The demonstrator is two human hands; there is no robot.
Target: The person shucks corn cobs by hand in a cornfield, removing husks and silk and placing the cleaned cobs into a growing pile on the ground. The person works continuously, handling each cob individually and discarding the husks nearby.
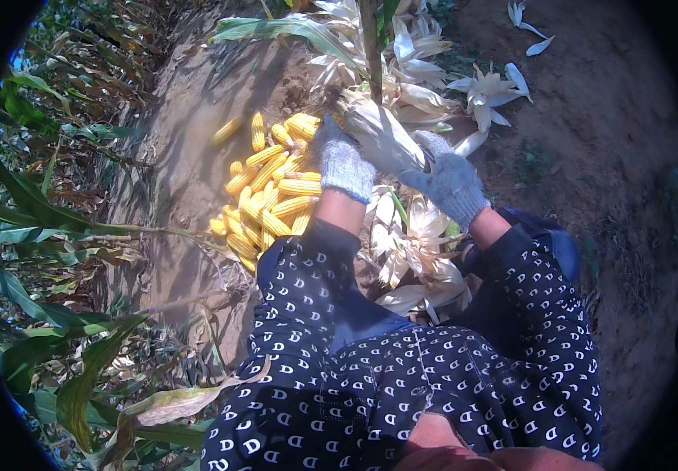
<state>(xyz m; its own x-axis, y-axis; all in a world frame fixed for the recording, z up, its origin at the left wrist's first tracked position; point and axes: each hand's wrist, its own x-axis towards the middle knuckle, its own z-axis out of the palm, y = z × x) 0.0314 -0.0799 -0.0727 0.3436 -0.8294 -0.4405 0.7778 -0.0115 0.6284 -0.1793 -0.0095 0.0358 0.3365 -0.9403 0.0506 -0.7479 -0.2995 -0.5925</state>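
An ear of corn (383,132) in a dry, pale husk lies slantwise between my two hands. My left hand (344,158), in a grey knit glove, grips its tip end, where dark silk and a few yellow kernels show. My right hand (448,179), gloved alike, holds the opposite end, with the thumb below and the fingers above. Some fingers of both hands are hidden. Just left of my left hand is a pile of husked yellow corn cobs (268,200). Stripped husks (415,235) lie on the ground below the held ear, between my legs.
A corn stalk (371,53) stands upright right behind the held ear. More dry husks (421,65) surround it, and a loose husk (486,97) lies to the right. Corn plants (33,218) with long leaves line the left side. Bare soil (598,118) stretches along the right.
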